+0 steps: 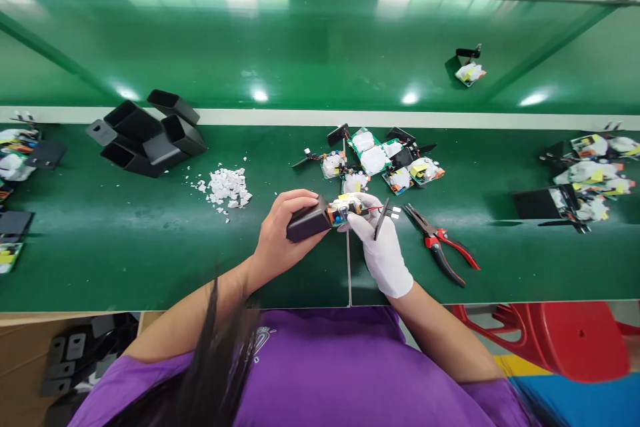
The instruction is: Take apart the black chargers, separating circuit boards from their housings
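Observation:
My bare left hand (286, 230) is wrapped round a black plastic housing (307, 219) above the near part of the bench. A circuit board (341, 209) with white filler and small components sticks partly out of the housing's right end. My right hand (383, 250), in a white glove, pinches that board. From the board, thin wires run to a black end plate with white-tipped prongs (384, 217), beside the gloved fingers. Red-and-black pliers (440, 243) lie to the right of this hand. Just beyond both hands is a cluster of circuit boards (375, 160) covered with white filler.
Several black housings (150, 137) are stacked at the back left, near a heap of white flakes (229, 187). More boards lie at the far left (15, 160) and far right (593, 177). One board (470, 72) sits up behind the white ledge (280, 118). A red stool (575, 340) stands below.

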A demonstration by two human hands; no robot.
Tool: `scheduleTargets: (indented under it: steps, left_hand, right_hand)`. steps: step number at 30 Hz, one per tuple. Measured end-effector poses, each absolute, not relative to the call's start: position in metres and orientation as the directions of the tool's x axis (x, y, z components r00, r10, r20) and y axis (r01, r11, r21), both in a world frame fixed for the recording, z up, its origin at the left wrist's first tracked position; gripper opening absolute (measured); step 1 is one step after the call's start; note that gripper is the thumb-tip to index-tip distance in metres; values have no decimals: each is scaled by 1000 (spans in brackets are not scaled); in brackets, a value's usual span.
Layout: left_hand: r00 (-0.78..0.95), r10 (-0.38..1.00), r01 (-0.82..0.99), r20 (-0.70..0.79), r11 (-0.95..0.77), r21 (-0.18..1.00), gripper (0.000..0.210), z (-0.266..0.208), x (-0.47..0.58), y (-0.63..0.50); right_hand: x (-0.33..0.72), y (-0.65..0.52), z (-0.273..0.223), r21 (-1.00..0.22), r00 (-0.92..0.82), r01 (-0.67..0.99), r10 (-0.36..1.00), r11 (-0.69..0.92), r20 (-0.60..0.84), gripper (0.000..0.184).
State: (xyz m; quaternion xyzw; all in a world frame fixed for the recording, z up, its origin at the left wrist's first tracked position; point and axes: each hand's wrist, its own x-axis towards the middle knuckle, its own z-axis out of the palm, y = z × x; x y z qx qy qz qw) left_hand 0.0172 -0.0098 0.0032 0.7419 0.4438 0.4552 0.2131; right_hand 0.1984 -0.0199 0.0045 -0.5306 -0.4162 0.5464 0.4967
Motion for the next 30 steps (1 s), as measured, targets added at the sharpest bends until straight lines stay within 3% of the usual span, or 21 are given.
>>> scheduleTargets:
  steps: [30]
  left_hand:
    - [203, 868, 464, 452, -492, 736, 32, 3, 16, -10]
  right_hand:
    - [199, -16, 5, -976, 14, -36, 977, -214, -215, 50]
